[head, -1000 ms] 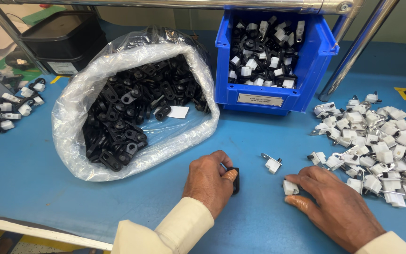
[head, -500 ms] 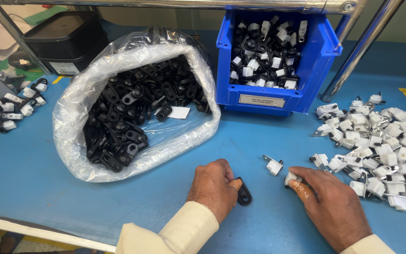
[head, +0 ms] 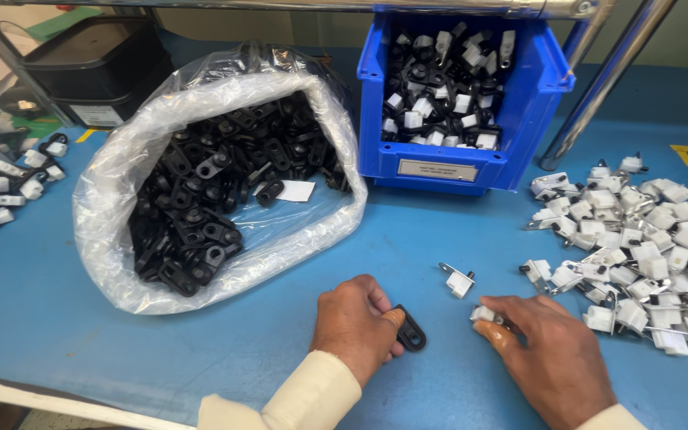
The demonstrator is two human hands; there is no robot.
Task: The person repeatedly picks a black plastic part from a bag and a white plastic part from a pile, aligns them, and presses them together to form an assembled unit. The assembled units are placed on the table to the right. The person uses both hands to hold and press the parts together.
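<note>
My left hand [head: 353, 322] rests on the blue table near its front edge and grips a small black plastic clip [head: 409, 330] that sticks out to its right. My right hand [head: 547, 358] lies a little to the right, its fingertips closed on a small white plastic part [head: 484, 314]. Between and just beyond the hands a single white part with a metal pin [head: 459, 279] lies loose on the table.
A clear plastic bag [head: 201, 119] full of black clips lies open at the left. A blue bin [head: 539, 95] of assembled black-and-white pieces stands behind. A heap of white parts [head: 646, 239] spreads at the right, more assembled pieces [head: 9, 183] at far left.
The black clip has slid out from under my left hand and now shows to its right. My right hand has stayed on the white part.
</note>
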